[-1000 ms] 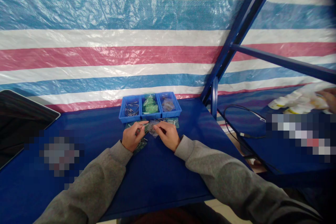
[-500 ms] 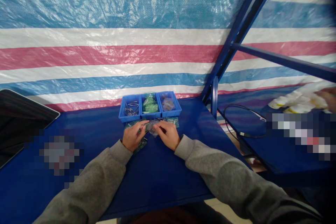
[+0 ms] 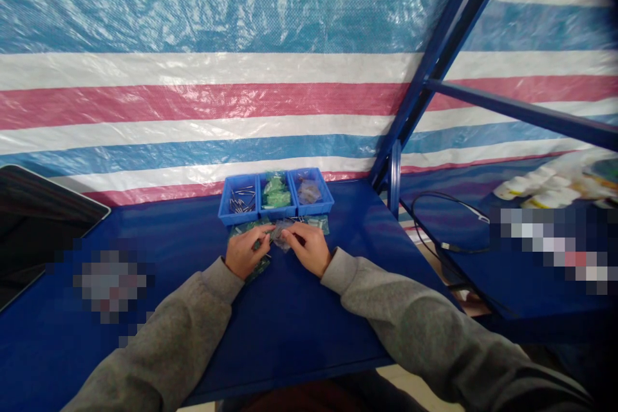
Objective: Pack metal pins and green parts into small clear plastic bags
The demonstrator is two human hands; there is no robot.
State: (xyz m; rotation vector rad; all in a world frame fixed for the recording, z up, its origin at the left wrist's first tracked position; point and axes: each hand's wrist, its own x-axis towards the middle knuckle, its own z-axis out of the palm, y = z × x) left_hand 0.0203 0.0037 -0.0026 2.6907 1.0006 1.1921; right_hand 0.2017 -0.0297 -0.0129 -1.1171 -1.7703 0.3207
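Note:
My right hand [image 3: 311,248] pinches a small clear plastic bag [image 3: 282,242] between thumb and fingers, just in front of the blue bins. My left hand [image 3: 245,250] is closed at the bag's left side, thumb and forefinger together on something small and thin that I cannot make out. Green circuit boards [image 3: 261,266] lie on the table under and beside my left hand. Another green board [image 3: 322,224] sits behind my right hand, with thin metal pieces near it.
Three joined blue bins hold metal rods [image 3: 242,201], green boards [image 3: 277,197] and clear bags [image 3: 309,192]. A black-screened device [image 3: 43,225] stands left. To the right are a blue metal frame [image 3: 394,180], a black cable [image 3: 451,249] and white rolls [image 3: 550,192] on another table.
My left thumb and fingertips have shifted slightly at the bag; my right hand keeps its place. At the far right, another person's hand has left the white rolls.

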